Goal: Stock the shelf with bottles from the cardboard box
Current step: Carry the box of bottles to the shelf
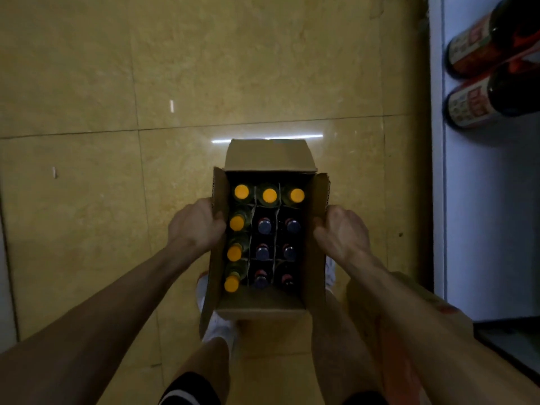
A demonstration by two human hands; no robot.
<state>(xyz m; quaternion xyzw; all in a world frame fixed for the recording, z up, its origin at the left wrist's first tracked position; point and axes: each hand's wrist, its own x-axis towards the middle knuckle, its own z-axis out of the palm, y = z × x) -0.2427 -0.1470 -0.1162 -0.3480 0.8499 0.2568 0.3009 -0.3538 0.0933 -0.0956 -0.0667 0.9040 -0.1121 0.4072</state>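
Head camera looks straight down on a floor (pixel 87 83) of large yellow-tan tiles with thin dark joints; pale streaks of reflected light lie on it just beyond the box. Along the right edge runs a white shelf (pixel 467 229), and on its far part stand two dark bottles (pixel 482 45) with red and pale labels, one beside the other. Near right, a tan cardboard-like thing (pixel 432 305) with red marks shows partly under the right forearm; what it is cannot be told.

At centre is the box (pixel 268 159), brown cardboard, open on top, with its far flap tipped outward and its side flaps standing up. Cardboard dividers (pixel 253 217) split it into three columns by four rows, and every cell holds an upright bottle. Six orange-capped bottles (pixel 269 195) fill the far row and the rest of the left column. Six dark-capped bottles (pixel 264 226) fill the other cells of the middle and right columns. The box hides part of the white shoes (pixel 219 325) below it; bare legs show at the near edge.

The left hand (pixel 198 226) grips the box's left flap, thumb hooked over its edge, the other fingers hidden on the outside. The right hand (pixel 342 232) grips the right flap, thumb pressed to the cardboard, fingers curled out of sight round the wall.
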